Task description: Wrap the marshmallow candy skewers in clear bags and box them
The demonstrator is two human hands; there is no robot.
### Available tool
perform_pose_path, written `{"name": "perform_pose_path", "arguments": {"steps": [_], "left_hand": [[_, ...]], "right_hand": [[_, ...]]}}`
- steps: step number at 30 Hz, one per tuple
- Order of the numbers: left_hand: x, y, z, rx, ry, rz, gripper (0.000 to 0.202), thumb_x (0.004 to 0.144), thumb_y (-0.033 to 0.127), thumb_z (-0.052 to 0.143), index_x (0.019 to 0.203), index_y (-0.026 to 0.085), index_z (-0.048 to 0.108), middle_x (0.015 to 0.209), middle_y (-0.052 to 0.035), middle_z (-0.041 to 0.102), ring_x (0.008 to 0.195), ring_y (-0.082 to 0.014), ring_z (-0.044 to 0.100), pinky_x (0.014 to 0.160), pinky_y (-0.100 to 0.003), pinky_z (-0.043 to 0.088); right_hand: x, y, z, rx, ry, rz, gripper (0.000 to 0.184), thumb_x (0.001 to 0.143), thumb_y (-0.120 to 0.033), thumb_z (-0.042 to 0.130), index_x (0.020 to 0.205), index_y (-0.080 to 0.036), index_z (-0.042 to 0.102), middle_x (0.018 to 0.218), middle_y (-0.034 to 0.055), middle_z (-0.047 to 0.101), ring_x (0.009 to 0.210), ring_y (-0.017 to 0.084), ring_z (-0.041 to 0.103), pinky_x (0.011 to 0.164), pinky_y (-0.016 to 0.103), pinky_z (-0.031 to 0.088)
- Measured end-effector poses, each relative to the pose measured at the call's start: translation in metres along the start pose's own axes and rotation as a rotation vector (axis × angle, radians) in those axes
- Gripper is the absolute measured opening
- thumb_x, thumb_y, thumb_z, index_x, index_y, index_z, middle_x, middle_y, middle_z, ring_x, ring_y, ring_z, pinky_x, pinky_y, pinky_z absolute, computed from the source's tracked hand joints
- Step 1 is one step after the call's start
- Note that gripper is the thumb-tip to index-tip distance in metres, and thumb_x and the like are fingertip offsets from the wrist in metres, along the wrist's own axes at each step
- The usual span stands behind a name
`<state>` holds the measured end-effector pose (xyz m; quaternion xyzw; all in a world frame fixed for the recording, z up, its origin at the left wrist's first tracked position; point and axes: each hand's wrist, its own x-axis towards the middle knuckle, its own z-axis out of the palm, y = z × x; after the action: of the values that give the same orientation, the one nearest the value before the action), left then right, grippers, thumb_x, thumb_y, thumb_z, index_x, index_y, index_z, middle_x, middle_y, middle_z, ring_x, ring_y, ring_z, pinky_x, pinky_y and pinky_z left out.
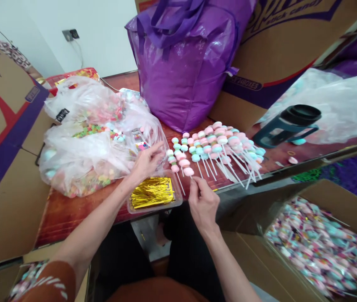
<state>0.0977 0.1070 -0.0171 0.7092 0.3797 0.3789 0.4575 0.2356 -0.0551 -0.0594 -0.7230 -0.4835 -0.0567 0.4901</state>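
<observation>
My left hand (147,161) reaches into the mouth of a clear plastic bag of coloured candies (93,138), its fingers curled at the bag's edge; what they hold is hidden. My right hand (202,203) pinches the white stick of a pink-and-blue marshmallow skewer (186,167) at the table's front edge. A row of several finished skewers (222,147) lies fanned out to the right of it. A clear tray of gold twist ties (153,193) sits between my hands.
A big purple bag (185,63) stands behind the skewers, with cardboard boxes (285,37) around. A dark lidded jug (288,123) sits at the right. An open carton of wrapped candy sticks (320,247) stands on the floor, lower right. The red table (61,214) ends near my knees.
</observation>
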Motion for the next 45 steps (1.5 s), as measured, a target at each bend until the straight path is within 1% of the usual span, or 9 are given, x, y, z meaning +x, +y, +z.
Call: {"name": "perform_pose_path", "arguments": {"steps": [8, 11, 16, 22, 27, 31, 36, 41, 45], "left_hand": [[0.007, -0.014, -0.062, 0.477, 0.279, -0.058, 0.025, 0.089, 0.030, 0.048, 0.077, 0.017, 0.066, 0.064, -0.0012, 0.063, 0.061, -0.0157, 0.056, 0.064, -0.027, 0.044], [0.019, -0.014, -0.057, 0.566, 0.245, -0.058, 0.019, 0.085, 0.033, 0.059, 0.082, 0.017, 0.068, 0.072, -0.0043, 0.065, 0.074, -0.0202, 0.061, 0.075, -0.031, 0.045], [0.045, -0.018, -0.042, 0.888, 0.210, -0.285, 0.036, 0.085, 0.035, 0.063, 0.115, 0.015, 0.066, 0.120, -0.0193, 0.063, 0.105, -0.0315, 0.063, 0.088, -0.039, 0.046], [0.063, -0.030, -0.050, 0.876, 0.228, -0.372, 0.016, 0.082, 0.023, 0.061, 0.095, 0.019, 0.070, 0.096, -0.0144, 0.071, 0.097, -0.0324, 0.066, 0.083, -0.040, 0.048], [0.052, -0.022, -0.052, 0.822, 0.292, -0.296, 0.015, 0.088, 0.022, 0.053, 0.093, 0.021, 0.067, 0.094, -0.0098, 0.070, 0.095, -0.0272, 0.065, 0.082, -0.036, 0.046], [0.017, 0.002, -0.039, 0.642, 0.323, -0.086, 0.011, 0.091, 0.022, 0.049, 0.086, 0.020, 0.058, 0.085, -0.0054, 0.065, 0.084, -0.0211, 0.061, 0.079, -0.031, 0.045], [-0.053, 0.042, -0.001, 0.307, 0.317, 0.080, 0.011, 0.092, 0.022, 0.049, 0.081, 0.023, 0.052, 0.085, -0.0032, 0.059, 0.079, -0.0179, 0.056, 0.075, -0.029, 0.044], [-0.093, 0.058, 0.024, -0.075, 0.454, -0.055, 0.009, 0.084, 0.025, 0.065, 0.088, 0.023, 0.057, 0.090, -0.0036, 0.059, 0.082, -0.0174, 0.058, 0.075, -0.029, 0.047], [-0.098, 0.051, 0.019, -0.659, 0.300, -0.325, 0.030, 0.070, 0.039, 0.080, 0.087, 0.019, 0.065, 0.082, -0.0025, 0.065, 0.075, -0.0161, 0.062, 0.067, -0.026, 0.048]], "right_hand": [[-0.017, 0.005, -0.017, -0.397, 0.012, -0.034, 0.031, 0.099, -0.037, 0.051, 0.103, -0.014, 0.072, 0.095, 0.0136, 0.067, 0.087, 0.025, 0.063, 0.068, 0.031, 0.044], [-0.018, -0.001, -0.024, -0.392, 0.073, -0.093, 0.030, 0.098, -0.036, 0.054, 0.105, -0.012, 0.071, 0.099, 0.0151, 0.063, 0.091, 0.026, 0.061, 0.073, 0.033, 0.047], [-0.018, -0.016, -0.025, -0.232, 0.052, -0.189, 0.018, 0.097, -0.024, 0.057, 0.105, -0.014, 0.069, 0.096, 0.0113, 0.062, 0.088, 0.022, 0.062, 0.078, 0.032, 0.049], [-0.025, -0.025, -0.016, -0.096, 0.004, -0.200, 0.015, 0.096, -0.019, 0.057, 0.105, -0.015, 0.068, 0.096, 0.0098, 0.063, 0.088, 0.020, 0.064, 0.079, 0.031, 0.050], [-0.027, -0.030, -0.014, -0.018, -0.025, -0.177, 0.015, 0.096, -0.018, 0.057, 0.104, -0.016, 0.070, 0.097, 0.0100, 0.063, 0.087, 0.020, 0.065, 0.078, 0.031, 0.051], [-0.015, -0.048, -0.010, 0.241, -0.118, -0.029, 0.016, 0.096, -0.023, 0.056, 0.104, -0.018, 0.070, 0.099, 0.0095, 0.068, 0.089, 0.019, 0.066, 0.078, 0.031, 0.052], [0.007, -0.085, 0.016, 0.753, -0.266, 0.419, 0.032, 0.086, -0.040, 0.067, 0.109, -0.017, 0.068, 0.101, 0.0095, 0.072, 0.086, 0.020, 0.066, 0.076, 0.032, 0.054], [0.007, -0.099, 0.032, 0.960, -0.172, 0.631, 0.027, 0.086, -0.043, 0.064, 0.081, -0.016, 0.065, 0.075, 0.0001, 0.062, 0.069, 0.014, 0.055, 0.066, 0.026, 0.049], [0.005, -0.086, 0.021, 0.996, -0.265, 0.648, 0.026, 0.080, -0.043, 0.069, 0.081, -0.018, 0.063, 0.067, -0.0038, 0.055, 0.058, 0.010, 0.046, 0.055, 0.022, 0.041]]}}
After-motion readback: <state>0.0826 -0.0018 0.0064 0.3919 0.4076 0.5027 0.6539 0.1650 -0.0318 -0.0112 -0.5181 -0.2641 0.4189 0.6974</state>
